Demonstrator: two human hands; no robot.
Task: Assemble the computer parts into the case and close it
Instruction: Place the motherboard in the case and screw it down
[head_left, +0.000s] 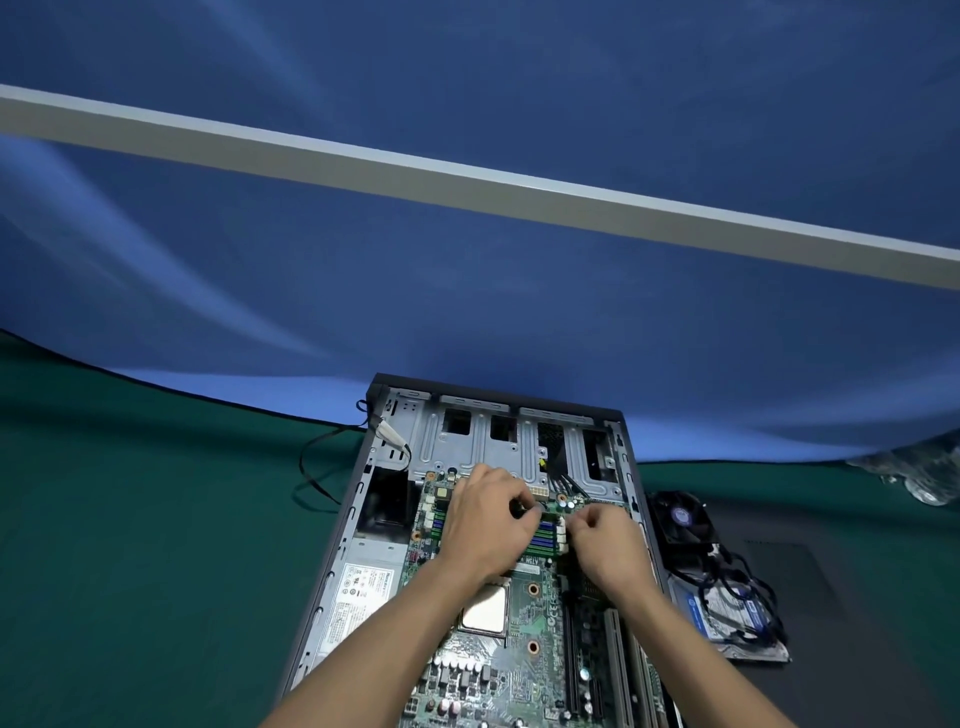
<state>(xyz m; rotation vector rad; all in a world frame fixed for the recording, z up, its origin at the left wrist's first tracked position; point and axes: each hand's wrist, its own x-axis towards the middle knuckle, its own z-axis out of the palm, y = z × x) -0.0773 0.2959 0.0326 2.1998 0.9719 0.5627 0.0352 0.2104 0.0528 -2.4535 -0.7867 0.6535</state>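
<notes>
Both forearms reach up from the near edge over an open computer case (358, 499) lying flat on a green table cover (130, 519). Nearest, below the wrists, the green motherboard (524, 675) fills the case floor, with a square silver processor (485, 609) just behind the left wrist and long dark expansion slots (618, 670) under the right forearm. To the left of the left arm sits the power supply (363, 587), grey with a white label.

The left hand (485, 525) and right hand (605, 540) meet over the memory slots (545, 538), striped green and blue between them. The left hand's fingers curl and pinch at the far end of the slots; the right hand's fingers are curled at the slots' right end. What each holds is hidden by the knuckles, probably a thin memory stick.

Beyond the hands stands the bare grey metal drive bay (493, 436), and a black cable (311, 467) loops out of the case's far left corner. To the right of the right hand, outside the case, lie a black fan (680, 519) and a hard drive (727, 608) under tangled cables. Behind everything hangs a blue cloth backdrop (467, 312).
</notes>
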